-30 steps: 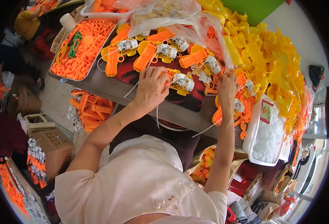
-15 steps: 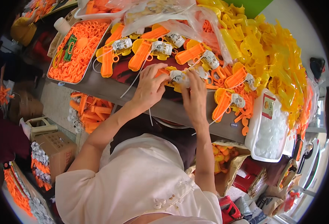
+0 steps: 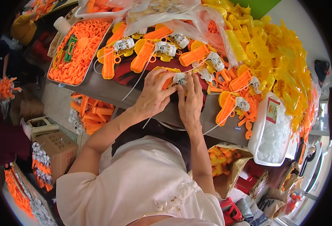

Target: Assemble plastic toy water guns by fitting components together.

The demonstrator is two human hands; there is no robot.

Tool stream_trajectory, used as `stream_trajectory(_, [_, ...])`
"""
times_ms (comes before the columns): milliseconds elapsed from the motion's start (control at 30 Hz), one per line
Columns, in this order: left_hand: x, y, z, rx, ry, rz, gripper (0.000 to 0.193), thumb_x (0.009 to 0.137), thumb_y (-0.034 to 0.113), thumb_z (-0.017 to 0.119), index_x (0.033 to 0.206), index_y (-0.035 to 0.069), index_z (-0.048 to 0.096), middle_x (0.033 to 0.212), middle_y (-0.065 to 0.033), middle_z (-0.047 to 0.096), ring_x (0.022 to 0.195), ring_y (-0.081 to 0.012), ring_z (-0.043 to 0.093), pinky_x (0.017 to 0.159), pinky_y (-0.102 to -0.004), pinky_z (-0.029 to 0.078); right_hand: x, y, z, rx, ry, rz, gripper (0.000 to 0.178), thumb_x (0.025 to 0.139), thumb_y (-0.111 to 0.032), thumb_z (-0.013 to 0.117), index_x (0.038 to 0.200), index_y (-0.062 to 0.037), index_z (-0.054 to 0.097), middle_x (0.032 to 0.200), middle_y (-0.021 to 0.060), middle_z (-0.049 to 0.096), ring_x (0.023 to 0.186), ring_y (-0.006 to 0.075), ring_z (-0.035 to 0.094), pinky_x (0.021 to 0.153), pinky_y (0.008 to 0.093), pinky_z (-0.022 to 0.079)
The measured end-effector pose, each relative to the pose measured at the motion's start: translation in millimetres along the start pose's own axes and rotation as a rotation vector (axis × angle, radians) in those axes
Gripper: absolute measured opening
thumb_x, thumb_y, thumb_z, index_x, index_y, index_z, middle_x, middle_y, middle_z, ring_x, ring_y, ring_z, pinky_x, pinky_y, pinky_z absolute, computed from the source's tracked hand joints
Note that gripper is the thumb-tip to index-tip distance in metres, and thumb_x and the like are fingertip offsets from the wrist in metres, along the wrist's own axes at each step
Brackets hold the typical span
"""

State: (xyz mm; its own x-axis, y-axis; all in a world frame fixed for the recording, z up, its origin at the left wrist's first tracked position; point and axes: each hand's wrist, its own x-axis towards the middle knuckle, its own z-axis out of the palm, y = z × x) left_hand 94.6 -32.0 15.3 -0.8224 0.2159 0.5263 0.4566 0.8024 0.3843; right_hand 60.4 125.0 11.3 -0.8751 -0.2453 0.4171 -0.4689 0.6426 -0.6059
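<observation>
Both hands meet at the table's near edge over a half-built toy (image 3: 179,78) with a yellow shell, an orange handle part and a pale mechanism block. My left hand (image 3: 153,94) grips its orange side, thumb and fingers closed around it. Bent over the block's right side are the fingers of my right hand (image 3: 190,98), their tips pressed against it. Just right of that hand lie some translucent white discs (image 3: 207,74). Similar half-built toys (image 3: 143,55) with pale cords sit in a row beyond. My fingers hide much of the held toy.
A metal tray (image 3: 86,71) of orange rings stands at left. Yellow shells (image 3: 264,52) are heaped at right behind a white tub (image 3: 262,130) of clear pieces. A plastic bag (image 3: 166,19) lies at the back. Below are a cardboard box (image 3: 57,150) and orange parts (image 3: 92,113).
My right hand has shifted left and slightly nearer to me, closer to my left hand. The translucent discs beside it now show more fully. My left hand keeps its hold.
</observation>
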Motion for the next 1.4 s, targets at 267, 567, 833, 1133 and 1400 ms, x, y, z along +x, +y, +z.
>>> stream_trajectory(267, [10.9, -13.5, -11.0, 0.043, -0.042, 0.065, 0.036, 0.075, 0.01, 0.071, 0.111, 0.013, 0.069, 0.132, -0.0066, 0.049, 0.131, -0.0293, 0.039, 0.112, -0.0525, 0.026, 1.6, 9.7, 15.1, -0.001, 0.074, 0.012, 0.04, 0.092, -0.006, 0.06, 0.131, -0.0023, 0.054, 0.137, 0.0186, 0.053, 0.122, 0.0367, 0.054, 0.098, 0.0454, 0.044])
stream_trajectory(567, [33.4, -28.3, 8.5, -0.001, -0.014, 0.204, 0.028, 0.075, 0.009, 0.071, 0.102, 0.012, 0.068, 0.117, -0.0042, 0.059, 0.118, -0.025, 0.05, 0.107, -0.0462, 0.036, 1.2, 13.1, -0.7, -0.002, 0.058, -0.018, 0.041, 0.093, -0.004, 0.06, 0.133, -0.0022, 0.053, 0.135, 0.0184, 0.055, 0.121, 0.0335, 0.056, 0.099, 0.041, 0.044])
stream_trajectory(833, [29.2, -24.3, 14.2, -0.064, 0.076, 0.166, 0.028, 0.076, 0.007, 0.07, 0.104, 0.01, 0.066, 0.117, -0.0054, 0.057, 0.114, -0.0262, 0.052, 0.104, -0.0466, 0.038, -15.2, 33.5, -54.1, -0.193, -0.011, -0.062, 0.024, 0.083, -0.006, 0.071, 0.107, -0.0054, 0.066, 0.112, 0.0084, 0.064, 0.1, 0.0261, 0.059, 0.088, 0.0402, 0.044])
stream_trajectory(1133, [17.6, -7.2, -1.2, 0.114, 0.018, -0.104, 0.03, 0.075, 0.018, 0.077, 0.097, 0.006, 0.062, 0.125, -0.0088, 0.055, 0.118, -0.0306, 0.05, 0.103, -0.0444, 0.039, -33.2, 21.4, -43.8, -0.311, 0.0, -0.094, 0.02, 0.083, -0.007, 0.071, 0.103, -0.0037, 0.07, 0.104, 0.0059, 0.067, 0.096, 0.0257, 0.06, 0.086, 0.0371, 0.044])
stream_trajectory(1400, [27.7, -16.4, -8.5, 0.037, 0.011, -0.018, 0.02, 0.082, 0.017, 0.072, 0.093, 0.004, 0.062, 0.122, -0.0123, 0.059, 0.117, -0.0303, 0.053, 0.102, -0.0443, 0.04, -43.8, 5.4, -41.8, -0.143, 0.184, -0.114, 0.028, 0.076, -0.007, 0.077, 0.102, -0.0079, 0.069, 0.103, 0.0012, 0.069, 0.093, 0.0208, 0.061, 0.088, 0.0371, 0.041])
